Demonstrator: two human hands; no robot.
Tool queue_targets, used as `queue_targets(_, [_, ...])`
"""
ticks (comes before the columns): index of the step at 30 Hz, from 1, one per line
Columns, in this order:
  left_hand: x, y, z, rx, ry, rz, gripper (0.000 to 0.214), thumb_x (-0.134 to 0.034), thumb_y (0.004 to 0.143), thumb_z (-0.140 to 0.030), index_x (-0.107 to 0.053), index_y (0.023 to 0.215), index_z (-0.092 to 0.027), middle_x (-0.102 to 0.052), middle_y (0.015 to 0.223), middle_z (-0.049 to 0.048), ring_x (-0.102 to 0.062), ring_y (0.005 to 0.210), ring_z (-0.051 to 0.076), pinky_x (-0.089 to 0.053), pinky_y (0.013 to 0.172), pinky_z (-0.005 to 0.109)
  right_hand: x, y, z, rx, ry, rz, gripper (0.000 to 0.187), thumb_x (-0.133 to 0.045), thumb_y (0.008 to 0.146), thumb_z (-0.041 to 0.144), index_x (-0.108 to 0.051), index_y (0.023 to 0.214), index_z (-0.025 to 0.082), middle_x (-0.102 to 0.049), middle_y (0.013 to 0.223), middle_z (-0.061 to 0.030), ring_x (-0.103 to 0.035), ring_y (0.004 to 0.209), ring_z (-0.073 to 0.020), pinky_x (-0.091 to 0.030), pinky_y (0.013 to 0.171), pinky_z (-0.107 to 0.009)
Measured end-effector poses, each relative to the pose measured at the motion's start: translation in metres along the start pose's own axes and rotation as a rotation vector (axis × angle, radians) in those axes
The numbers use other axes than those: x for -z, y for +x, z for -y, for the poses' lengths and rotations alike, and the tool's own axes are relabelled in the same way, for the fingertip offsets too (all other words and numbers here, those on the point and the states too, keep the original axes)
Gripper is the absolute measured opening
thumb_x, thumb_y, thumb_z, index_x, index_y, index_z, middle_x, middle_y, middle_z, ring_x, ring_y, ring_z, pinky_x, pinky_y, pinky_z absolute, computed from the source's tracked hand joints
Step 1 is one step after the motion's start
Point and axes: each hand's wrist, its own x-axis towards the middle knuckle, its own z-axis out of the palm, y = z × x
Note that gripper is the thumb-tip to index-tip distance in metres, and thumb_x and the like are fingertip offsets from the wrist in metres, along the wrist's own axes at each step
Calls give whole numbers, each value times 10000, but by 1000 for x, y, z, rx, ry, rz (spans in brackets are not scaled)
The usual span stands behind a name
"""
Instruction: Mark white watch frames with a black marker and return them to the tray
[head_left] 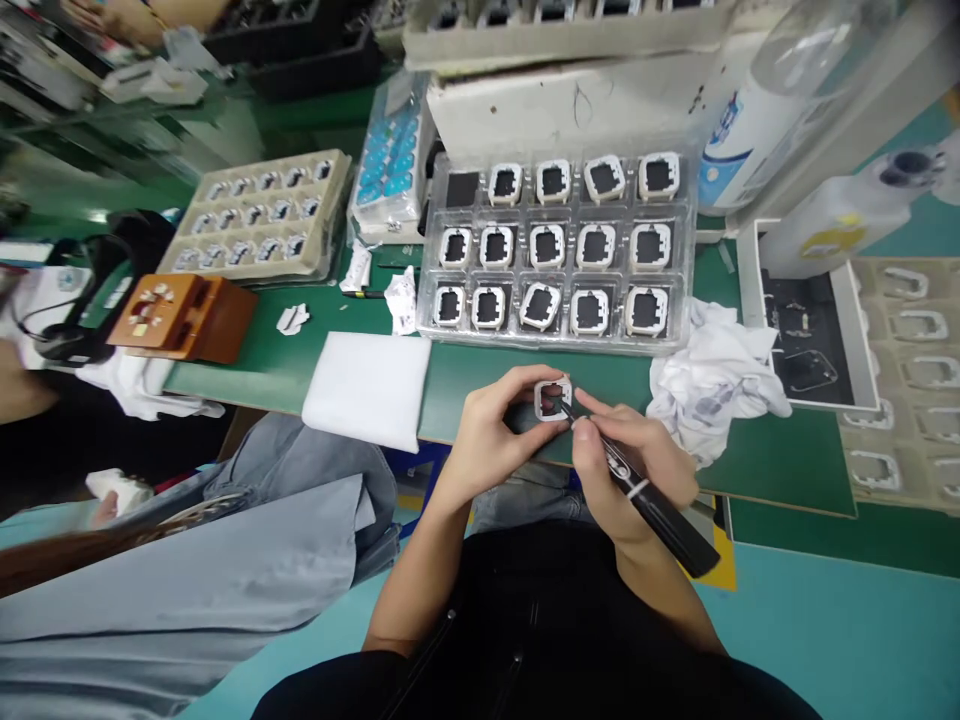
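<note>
Between thumb and fingers, my left hand grips a small white square frame with rounded corners and an open middle. My right hand is closed round a black marker pen with a white band. The pen's tip points into the frame's opening at its right side; whether it touches the inner edge I cannot tell. Just beyond my hands lies a clear plastic tray with rows of similar white frames, its back left pocket holding none. A crumpled white cloth rests to the right of my right hand.
A white foam sheet overhangs the green table's front edge. Leftward are an orange-brown block and a beige tray of parts. Bottles and a white box stand at right. A person in jeans sits close on my left.
</note>
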Motion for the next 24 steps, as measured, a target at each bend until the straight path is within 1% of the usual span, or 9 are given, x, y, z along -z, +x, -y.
queue_targets(4, [5, 2, -5, 52, -46, 6, 491, -1013, 1040, -202, -832, 1489, -292, -840, 1468, 45, -831, 1287, 158, -681, 1126, 224, 7, -10, -7, 55, 109, -104, 277, -810, 1003, -43, -766, 1207, 139, -763, 952, -17, -742, 780, -169, -837, 1021, -634])
queue_targets(8, [32, 21, -25, -28, 174, -30, 499, -1043, 1028, -325, -862, 1491, -278, -762, 1444, 84, -788, 1232, 178, -682, 949, 235, 9, -15, -15, 37, 133, -100, 232, -789, 1008, -51, -766, 1143, 137, -747, 942, -15, -732, 793, -162, -835, 1021, -649])
queue_targets(11, [71, 65, -30, -117, 444, -135, 562, -1018, 1037, -510, -877, 1521, -261, -749, 1419, 105, -718, 996, 173, -675, 910, 330, 4, -15, -19, 98, 128, -150, 261, -811, 988, -59, -751, 1169, 119, -744, 938, -16, -743, 765, -167, -842, 987, -626])
queue_targets(13, [99, 109, -23, -133, 608, -172, 639, -954, 1043, -632, -863, 1528, -228, -758, 1461, 147, -732, 1081, 255, -676, 927, 404, 1, -14, -20, 103, 112, -158, 255, -821, 995, -49, -751, 1160, 131, -746, 921, -12, -784, 781, -190, -842, 970, -589])
queue_targets(14, [112, 134, -17, -139, 709, -189, 651, -941, 1033, -604, -844, 1550, -221, -756, 1501, 164, -737, 1215, 316, -676, 1047, 465, 0, -14, -21, 97, 99, -156, 244, -829, 1004, -36, -753, 1152, 143, -755, 916, -13, -817, 807, -209, -840, 949, -556])
queue_targets(16, [131, 181, -5, -151, 876, -203, 706, -941, 974, -442, -796, 1620, -198, -759, 1553, 192, -682, 1425, 416, -561, 1326, 609, 0, -15, -23, 81, 69, -152, 218, -846, 1020, -4, -760, 1136, 160, -769, 905, -14, -882, 881, -253, -821, 883, -462])
queue_targets(19, [144, 231, 6, -28, 982, -91, 683, -826, 982, -255, -765, 1644, -94, -751, 1619, 249, -668, 1512, 451, -465, 1424, 649, 1, -17, -25, 72, 38, -160, 190, -867, 1021, 18, -771, 1107, 158, -790, 903, -19, -921, 939, -283, -778, 842, -379])
queue_targets(22, [140, 249, 5, 124, 1053, 33, 765, -754, 995, -174, -681, 1740, -15, -705, 1713, 285, -628, 1620, 461, -381, 1492, 645, 1, -16, -28, 75, 33, -168, 180, -874, 1021, 27, -782, 1098, 161, -818, 917, -28, -922, 918, -285, -754, 829, -369])
queue_targets(24, [134, 251, 0, 140, 1090, 35, 799, -705, 971, -92, -664, 1763, -6, -688, 1735, 289, -615, 1641, 463, -379, 1493, 635, 0, -15, -29, 91, 29, -171, 176, -872, 1026, 28, -785, 1092, 166, -822, 909, -27, -909, 880, -260, -730, 795, -339])
